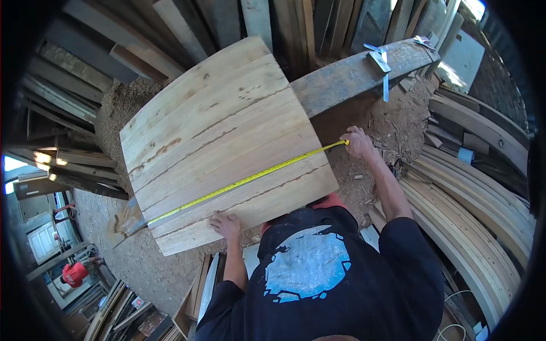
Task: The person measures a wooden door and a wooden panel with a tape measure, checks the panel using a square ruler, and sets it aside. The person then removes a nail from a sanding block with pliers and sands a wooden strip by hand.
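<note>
A wide wooden panel (227, 131) of joined planks lies in front of me, with dark uneven lines along its joints. Stretched across it is a yellow tape measure (244, 181), running from the left edge past the right edge. My right hand (358, 143) is closed on the tape's right end, just off the panel; whether the case is inside my fingers is hidden. Near the front edge, my left hand (226, 225) rests on the panel with its fingers spread, below the tape and apart from it.
A thick beam (358, 77) extends from under the panel, with a metal square-like tool (381, 61) on it. Boards (256, 23) stand along the back. Curved stacked planks (466, 227) lie at right. Sawdust covers the ground (153, 273). A person in red (75, 274) is at far left.
</note>
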The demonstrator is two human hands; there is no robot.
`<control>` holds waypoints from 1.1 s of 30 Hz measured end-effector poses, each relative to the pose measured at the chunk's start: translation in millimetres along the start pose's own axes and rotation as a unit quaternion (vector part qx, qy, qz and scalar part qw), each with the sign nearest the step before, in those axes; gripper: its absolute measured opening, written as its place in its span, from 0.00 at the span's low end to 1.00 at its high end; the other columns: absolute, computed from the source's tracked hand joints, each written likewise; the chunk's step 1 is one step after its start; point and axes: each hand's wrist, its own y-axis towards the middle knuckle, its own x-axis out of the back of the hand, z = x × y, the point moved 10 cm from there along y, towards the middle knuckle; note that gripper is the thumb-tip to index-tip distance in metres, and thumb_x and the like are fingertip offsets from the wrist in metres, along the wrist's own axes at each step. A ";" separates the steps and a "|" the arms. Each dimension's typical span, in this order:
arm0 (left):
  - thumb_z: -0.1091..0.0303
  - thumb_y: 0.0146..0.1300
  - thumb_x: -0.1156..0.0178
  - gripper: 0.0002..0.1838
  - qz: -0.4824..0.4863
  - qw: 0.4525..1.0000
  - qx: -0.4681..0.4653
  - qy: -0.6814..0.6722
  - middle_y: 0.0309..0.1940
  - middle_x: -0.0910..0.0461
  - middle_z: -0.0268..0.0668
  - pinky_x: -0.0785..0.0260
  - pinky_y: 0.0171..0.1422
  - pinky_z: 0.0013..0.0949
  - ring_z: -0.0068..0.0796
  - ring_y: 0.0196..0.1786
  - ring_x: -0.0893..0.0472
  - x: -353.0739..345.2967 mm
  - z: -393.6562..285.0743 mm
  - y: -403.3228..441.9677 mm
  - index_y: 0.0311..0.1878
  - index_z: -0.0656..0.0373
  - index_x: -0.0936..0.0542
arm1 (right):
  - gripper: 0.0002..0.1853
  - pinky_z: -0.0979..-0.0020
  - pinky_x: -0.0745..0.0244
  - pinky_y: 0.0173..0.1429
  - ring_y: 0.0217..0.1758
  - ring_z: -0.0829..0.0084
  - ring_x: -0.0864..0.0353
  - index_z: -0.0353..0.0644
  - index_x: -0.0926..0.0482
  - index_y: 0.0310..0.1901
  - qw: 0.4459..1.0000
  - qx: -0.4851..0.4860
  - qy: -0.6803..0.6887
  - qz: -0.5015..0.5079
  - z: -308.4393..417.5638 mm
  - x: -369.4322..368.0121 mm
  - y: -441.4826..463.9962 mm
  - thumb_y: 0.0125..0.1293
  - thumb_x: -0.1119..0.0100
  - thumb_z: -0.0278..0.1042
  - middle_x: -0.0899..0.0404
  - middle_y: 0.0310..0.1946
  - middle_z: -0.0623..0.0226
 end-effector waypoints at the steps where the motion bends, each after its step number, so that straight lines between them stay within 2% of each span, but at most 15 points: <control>1: 0.52 0.68 0.49 0.44 0.001 0.999 -0.031 0.016 0.75 0.54 0.78 0.59 0.81 0.69 0.80 0.78 0.55 -7.8 -17.3 -7.8 0.81 0.63 0.50 | 0.22 0.53 0.25 0.66 0.67 0.49 0.27 0.55 0.12 0.53 1.000 0.001 0.004 0.009 -10.2 -1.5 2.8 0.53 0.35 0.28 0.25 0.62 0.55; 2: 0.53 0.67 0.47 0.45 -0.010 0.997 -0.077 0.013 0.74 0.53 0.79 0.62 0.81 0.70 0.82 0.78 0.55 -11.2 -35.1 -16.0 0.80 0.69 0.50 | 0.22 0.52 0.25 0.67 0.67 0.49 0.27 0.55 0.13 0.53 1.000 0.003 0.007 0.019 -13.4 -1.6 5.5 0.54 0.35 0.28 0.25 0.63 0.55; 5: 0.53 0.68 0.46 0.46 -0.010 0.992 -0.120 0.031 0.75 0.54 0.79 0.65 0.81 0.71 0.83 0.78 0.58 -15.1 -56.3 -18.3 0.78 0.76 0.51 | 0.23 0.50 0.25 0.67 0.69 0.50 0.28 0.56 0.13 0.54 0.999 0.010 0.020 0.046 -16.4 -1.6 8.9 0.54 0.34 0.29 0.26 0.64 0.57; 8: 0.52 0.69 0.46 0.47 0.048 0.993 -0.108 0.029 0.75 0.55 0.79 0.69 0.82 0.70 0.83 0.78 0.61 -14.0 -56.3 -16.9 0.76 0.80 0.51 | 0.23 0.49 0.26 0.67 0.69 0.51 0.29 0.57 0.13 0.55 0.998 0.012 0.032 0.059 -17.3 -1.0 9.8 0.55 0.33 0.30 0.27 0.64 0.58; 11: 0.51 0.70 0.47 0.47 0.091 0.992 -0.086 0.021 0.75 0.55 0.79 0.70 0.82 0.70 0.82 0.79 0.64 -10.5 -58.6 -17.9 0.77 0.80 0.52 | 0.24 0.47 0.26 0.66 0.70 0.52 0.29 0.59 0.14 0.55 0.997 0.023 0.038 0.067 -21.8 -7.5 11.1 0.55 0.35 0.30 0.28 0.65 0.59; 20: 0.50 0.71 0.49 0.47 0.127 0.987 -0.089 0.037 0.75 0.57 0.81 0.72 0.82 0.70 0.82 0.79 0.66 -11.1 -63.5 -17.4 0.77 0.79 0.54 | 0.24 0.47 0.26 0.65 0.70 0.52 0.31 0.60 0.14 0.55 0.997 0.018 0.046 0.064 -27.4 -20.0 9.1 0.55 0.36 0.29 0.28 0.64 0.60; 24: 0.51 0.69 0.47 0.47 0.101 0.991 -0.073 0.042 0.74 0.56 0.82 0.70 0.82 0.70 0.83 0.79 0.63 -10.9 -57.9 -17.5 0.77 0.79 0.52 | 0.20 0.50 0.24 0.64 0.66 0.50 0.27 0.54 0.13 0.51 0.999 0.019 0.039 0.025 -18.3 -7.9 5.2 0.55 0.35 0.27 0.24 0.60 0.58; 26: 0.52 0.68 0.46 0.47 0.071 0.995 -0.054 0.034 0.73 0.54 0.82 0.69 0.82 0.70 0.84 0.78 0.61 -12.9 -56.0 -14.2 0.77 0.78 0.51 | 0.20 0.50 0.24 0.63 0.65 0.50 0.27 0.54 0.13 0.50 0.998 0.017 0.033 0.045 -9.9 -7.8 7.0 0.55 0.37 0.26 0.23 0.59 0.60; 30: 0.54 0.65 0.44 0.45 -0.011 0.994 -0.112 -0.013 0.73 0.53 0.81 0.67 0.81 0.70 0.84 0.77 0.57 -6.3 -76.2 -7.6 0.75 0.78 0.46 | 0.19 0.49 0.25 0.63 0.64 0.52 0.25 0.53 0.13 0.49 0.998 0.009 0.028 0.059 18.0 2.0 5.2 0.57 0.40 0.26 0.21 0.56 0.61; 33: 0.54 0.64 0.43 0.45 -0.039 0.987 -0.152 -0.035 0.74 0.52 0.79 0.66 0.81 0.70 0.83 0.78 0.56 1.2 -95.0 -1.1 0.75 0.78 0.44 | 0.17 0.49 0.27 0.64 0.62 0.54 0.23 0.51 0.13 0.48 0.996 0.072 0.020 0.038 30.1 -12.2 14.1 0.58 0.43 0.28 0.18 0.52 0.60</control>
